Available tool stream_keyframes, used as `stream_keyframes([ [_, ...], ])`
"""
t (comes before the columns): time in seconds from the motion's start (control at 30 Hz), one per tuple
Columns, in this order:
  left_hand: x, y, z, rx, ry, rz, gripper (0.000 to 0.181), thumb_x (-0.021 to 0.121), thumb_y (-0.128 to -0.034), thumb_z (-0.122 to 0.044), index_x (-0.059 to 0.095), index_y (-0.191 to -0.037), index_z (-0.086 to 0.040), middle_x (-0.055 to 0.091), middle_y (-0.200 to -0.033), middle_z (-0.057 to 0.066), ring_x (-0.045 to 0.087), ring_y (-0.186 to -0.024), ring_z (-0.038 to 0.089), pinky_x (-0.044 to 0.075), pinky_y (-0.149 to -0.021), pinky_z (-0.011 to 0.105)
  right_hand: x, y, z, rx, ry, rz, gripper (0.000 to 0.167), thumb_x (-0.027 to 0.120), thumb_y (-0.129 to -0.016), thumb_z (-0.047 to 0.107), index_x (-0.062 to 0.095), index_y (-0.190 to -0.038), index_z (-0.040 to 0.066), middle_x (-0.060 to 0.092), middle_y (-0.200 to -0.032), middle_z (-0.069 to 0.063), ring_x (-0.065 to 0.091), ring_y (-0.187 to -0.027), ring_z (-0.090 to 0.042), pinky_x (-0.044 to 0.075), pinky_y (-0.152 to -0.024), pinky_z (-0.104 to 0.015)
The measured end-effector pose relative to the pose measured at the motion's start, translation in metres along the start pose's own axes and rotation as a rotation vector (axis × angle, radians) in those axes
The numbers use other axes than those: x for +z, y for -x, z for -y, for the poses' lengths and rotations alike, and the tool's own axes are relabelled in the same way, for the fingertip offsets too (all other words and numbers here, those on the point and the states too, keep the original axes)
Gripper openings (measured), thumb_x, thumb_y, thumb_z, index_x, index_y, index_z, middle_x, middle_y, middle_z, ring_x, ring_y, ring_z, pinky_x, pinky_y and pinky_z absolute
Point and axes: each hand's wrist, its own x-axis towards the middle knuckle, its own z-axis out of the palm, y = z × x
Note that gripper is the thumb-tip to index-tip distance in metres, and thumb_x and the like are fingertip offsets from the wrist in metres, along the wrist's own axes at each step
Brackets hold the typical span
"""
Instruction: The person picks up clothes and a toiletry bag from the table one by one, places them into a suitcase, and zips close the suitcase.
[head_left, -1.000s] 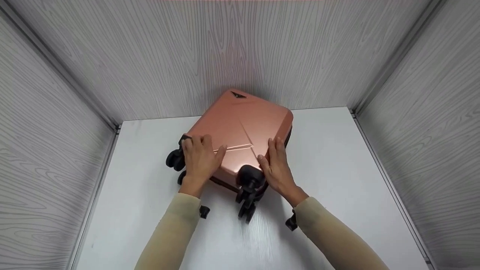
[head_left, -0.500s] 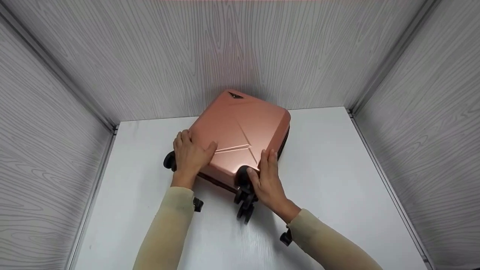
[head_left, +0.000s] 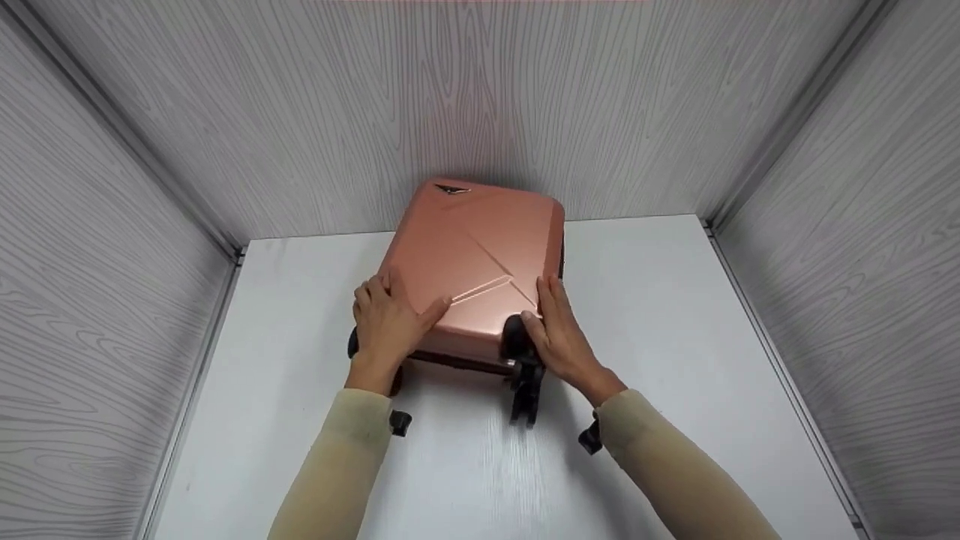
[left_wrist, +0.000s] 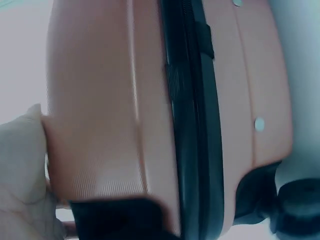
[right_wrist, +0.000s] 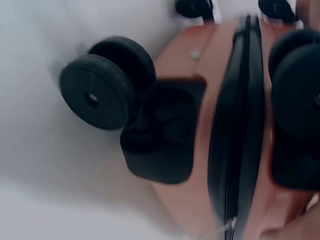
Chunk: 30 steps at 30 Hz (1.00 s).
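A rose-pink hard-shell suitcase (head_left: 480, 255) lies face up, its far end close to the back wall and its wheeled end towards me. My left hand (head_left: 384, 322) holds the near left corner, thumb on the face and fingers bent over the edge. With straight fingers along the right side and the thumb by the black wheel mount (head_left: 517, 337), my right hand (head_left: 562, 337) presses the near right corner. The black zipper band (left_wrist: 192, 125) runs down the side in the left wrist view. Twin black wheels (right_wrist: 95, 92) show large in the right wrist view.
A white floor panel (head_left: 675, 360) lies under the suitcase. Grey wood-grain walls stand at the back (head_left: 480, 90), left (head_left: 97, 300) and right (head_left: 862, 247). A small black device (head_left: 401, 423) is worn at each wrist.
The suitcase has turned in place: its far end swings left and its wheeled end right, so it sits straighter to the back wall. Both hands stay on its near corners.
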Motion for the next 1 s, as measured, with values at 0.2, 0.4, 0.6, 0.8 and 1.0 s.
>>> stream_keyframes([
  [0.2,-0.002,0.013,-0.008,0.037,-0.068,0.059,0.128,0.063,-0.0794,-0.089,0.024,-0.166,-0.002,0.041,-0.142,0.036,0.040,-0.123,0.050,0.047,-0.100,0.056,-0.032,-0.021,-0.027,0.008,-0.069,0.105,0.068,0.043,-0.114,0.040,0.014,-0.171,0.018,0.003,-0.179,-0.009,0.005,-0.165,-0.031,0.014,-0.130,-0.055],
  [0.4,0.005,0.018,-0.015,0.060,-0.066,0.042,0.127,0.068,-0.0792,-0.084,0.020,-0.168,-0.007,0.038,-0.145,0.036,0.039,-0.126,0.050,0.053,-0.098,0.054,-0.050,-0.033,-0.040,0.062,-0.129,0.111,0.067,0.045,-0.113,0.043,0.018,-0.171,0.023,0.009,-0.179,-0.007,0.010,-0.165,-0.030,0.015,-0.131,-0.054],
  [0.6,0.011,0.010,-0.017,0.033,0.031,0.029,0.123,0.073,-0.0782,-0.077,0.022,-0.167,-0.009,0.033,-0.151,0.035,0.035,-0.137,0.054,0.055,-0.098,0.058,-0.051,-0.037,-0.041,0.138,-0.185,0.089,0.071,0.047,-0.110,0.056,0.021,-0.170,0.030,0.019,-0.177,-0.009,0.023,-0.162,-0.033,0.023,-0.128,-0.056],
  [0.8,0.012,0.003,-0.019,-0.017,0.110,0.116,0.125,0.075,-0.0797,-0.074,0.013,-0.170,-0.013,0.019,-0.167,0.032,0.027,-0.152,0.053,0.044,-0.112,0.065,-0.049,-0.034,-0.044,0.190,-0.184,0.022,0.071,0.044,-0.108,0.063,0.026,-0.169,0.032,0.041,-0.167,-0.012,0.044,-0.151,-0.036,0.035,-0.122,-0.057],
  [1.0,0.008,0.002,-0.020,-0.030,0.112,0.154,0.128,0.075,-0.0794,-0.076,0.009,-0.171,-0.014,0.013,-0.172,0.029,0.025,-0.156,0.051,0.038,-0.116,0.066,-0.039,-0.018,-0.050,0.192,-0.175,-0.145,0.060,0.036,-0.114,0.052,0.041,-0.164,0.020,0.045,-0.166,-0.009,0.041,-0.153,-0.032,0.032,-0.125,-0.052],
])
